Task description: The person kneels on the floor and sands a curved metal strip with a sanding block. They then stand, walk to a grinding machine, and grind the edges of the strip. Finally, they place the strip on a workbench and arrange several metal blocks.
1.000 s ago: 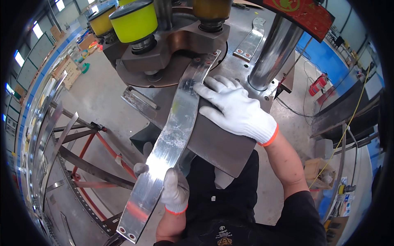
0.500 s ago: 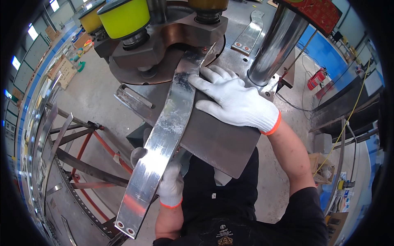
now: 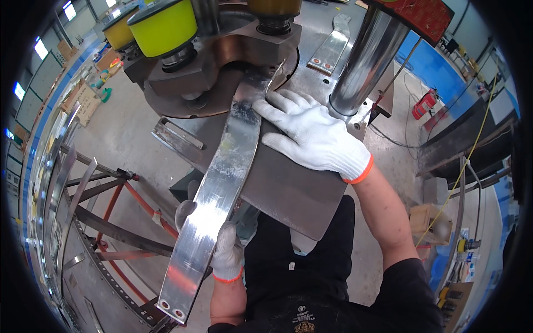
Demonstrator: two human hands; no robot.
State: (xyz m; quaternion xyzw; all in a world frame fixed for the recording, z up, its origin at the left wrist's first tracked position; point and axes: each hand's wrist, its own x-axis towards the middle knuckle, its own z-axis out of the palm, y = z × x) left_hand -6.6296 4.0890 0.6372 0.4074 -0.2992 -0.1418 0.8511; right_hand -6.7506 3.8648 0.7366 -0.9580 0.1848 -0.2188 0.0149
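Observation:
A long, shiny curved metal strip (image 3: 208,188) with two holes at its near end runs from the lower left up to a round machine head (image 3: 166,105). Its far end lies at the machine, partly hidden there. My left hand (image 3: 227,252), in a white glove with an orange cuff, grips the strip from below, grey-coated fingertips showing past its left edge and thumb at its right. My right hand (image 3: 311,133), gloved alike, lies flat with fingers stretched over a dark flat plate (image 3: 300,194), fingertips touching the strip's right edge.
Yellow-green rollers (image 3: 164,28) stand above the machine head. A thick steel column (image 3: 366,66) rises at right, near another metal strip (image 3: 331,50). Lower left is a metal rack (image 3: 119,183) with curved bars. A red fire extinguisher (image 3: 425,104) stands farther right.
The whole view has shifted slightly. My left thumb now shows higher along the strip's right edge. My right hand keeps its place against the strip.

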